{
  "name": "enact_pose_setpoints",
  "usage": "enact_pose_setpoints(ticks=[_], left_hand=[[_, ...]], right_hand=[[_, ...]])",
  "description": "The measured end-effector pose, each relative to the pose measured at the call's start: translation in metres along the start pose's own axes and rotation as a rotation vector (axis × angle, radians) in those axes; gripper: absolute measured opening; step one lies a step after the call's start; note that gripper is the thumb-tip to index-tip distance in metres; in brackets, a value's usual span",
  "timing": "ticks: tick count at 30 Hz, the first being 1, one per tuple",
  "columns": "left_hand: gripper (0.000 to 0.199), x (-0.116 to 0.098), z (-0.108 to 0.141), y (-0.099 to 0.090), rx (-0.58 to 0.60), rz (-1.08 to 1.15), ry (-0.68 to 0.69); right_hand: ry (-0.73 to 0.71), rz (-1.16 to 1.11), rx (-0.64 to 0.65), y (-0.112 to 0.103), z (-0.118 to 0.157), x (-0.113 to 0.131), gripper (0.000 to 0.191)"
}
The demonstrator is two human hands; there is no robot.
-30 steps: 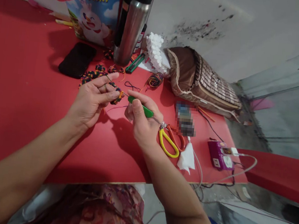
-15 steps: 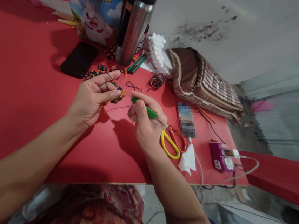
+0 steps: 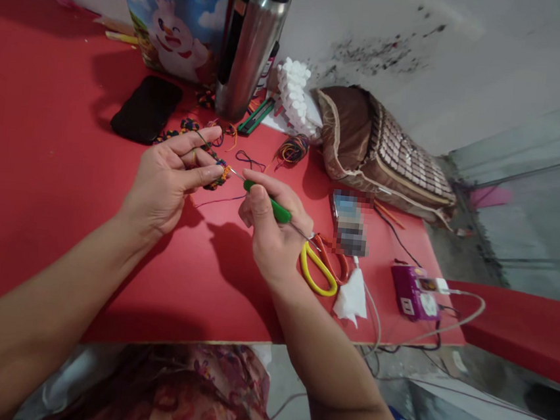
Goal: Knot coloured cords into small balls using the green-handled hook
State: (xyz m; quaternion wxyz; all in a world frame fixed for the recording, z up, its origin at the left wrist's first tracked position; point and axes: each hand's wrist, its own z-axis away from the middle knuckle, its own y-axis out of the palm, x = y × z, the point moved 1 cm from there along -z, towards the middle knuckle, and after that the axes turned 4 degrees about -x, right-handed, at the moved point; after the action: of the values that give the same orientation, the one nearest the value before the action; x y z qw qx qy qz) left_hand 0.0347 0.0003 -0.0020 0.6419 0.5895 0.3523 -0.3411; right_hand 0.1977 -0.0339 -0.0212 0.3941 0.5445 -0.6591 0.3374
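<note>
Between the thumb and fingers of my left hand (image 3: 164,176) is a small piece of multicoloured crochet work (image 3: 221,176), orange and dark. A strand of yarn runs over the raised fingers of that hand. My right hand (image 3: 278,226) is closed around the green handle of a crochet hook (image 3: 280,211). The hook's thin metal tip reaches the edge of the crochet piece; whether it is inside a stitch I cannot tell. Behind my left hand lie more dark, multicoloured crocheted bits (image 3: 189,124). A wound bundle of mixed yarn (image 3: 293,148) rests beyond the hook.
Scissors (image 3: 321,273) with yellow and orange handles lie right of my right hand, beside white tissue (image 3: 352,297) and a phone (image 3: 350,223). A black case (image 3: 147,109), steel flask (image 3: 252,55), green cutter (image 3: 256,116), brown cushion (image 3: 389,154) and purple power block (image 3: 413,292) stand around.
The view has shifted slightly. My left hand and the crochet piece sit a little further left, and more of the hook's metal tip shows beside the piece. Both hands keep their hold.
</note>
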Motion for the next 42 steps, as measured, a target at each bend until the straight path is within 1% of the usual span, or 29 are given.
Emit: enact_pose_setpoints(ticks=[4,9,12,15,18,23,29,35,39,42], left_hand=[[0.04,-0.001,-0.002,-0.001,0.0,0.018,-0.012],[0.039,-0.004,-0.003,-0.002,0.009,-0.014,-0.023],[0.04,-0.004,-0.004,-0.003,-0.003,0.002,-0.019],[0.04,-0.004,-0.004,-0.003,0.002,-0.008,-0.005],[0.04,-0.004,-0.005,-0.003,0.021,-0.025,0.032],[0.042,-0.006,-0.007,-0.006,0.012,-0.054,0.052],[0.043,-0.01,-0.009,-0.011,0.079,-0.129,0.039],[0.041,-0.009,-0.011,-0.013,0.105,-0.158,0.068],[0.039,-0.011,-0.01,-0.014,0.101,-0.181,0.038],[0.039,-0.013,-0.01,-0.015,0.122,-0.182,0.022]], right_hand=[[-0.008,-0.02,0.006,-0.001,0.0,0.0,0.033],[0.0,0.049,0.027,-0.002,0.001,0.0,0.038],[-0.002,0.032,0.026,-0.003,0.001,0.001,0.035],[-0.01,0.007,0.024,-0.003,0.001,0.002,0.033],[0.001,0.027,0.026,-0.003,0.0,0.001,0.035],[-0.013,0.013,0.035,-0.004,0.0,0.002,0.035],[0.007,0.011,0.064,-0.007,-0.003,0.005,0.034],[0.011,-0.041,0.061,-0.01,-0.006,0.003,0.026],[0.022,-0.04,0.069,-0.013,-0.006,0.001,0.027],[0.028,-0.066,0.087,-0.015,-0.007,-0.001,0.025]])
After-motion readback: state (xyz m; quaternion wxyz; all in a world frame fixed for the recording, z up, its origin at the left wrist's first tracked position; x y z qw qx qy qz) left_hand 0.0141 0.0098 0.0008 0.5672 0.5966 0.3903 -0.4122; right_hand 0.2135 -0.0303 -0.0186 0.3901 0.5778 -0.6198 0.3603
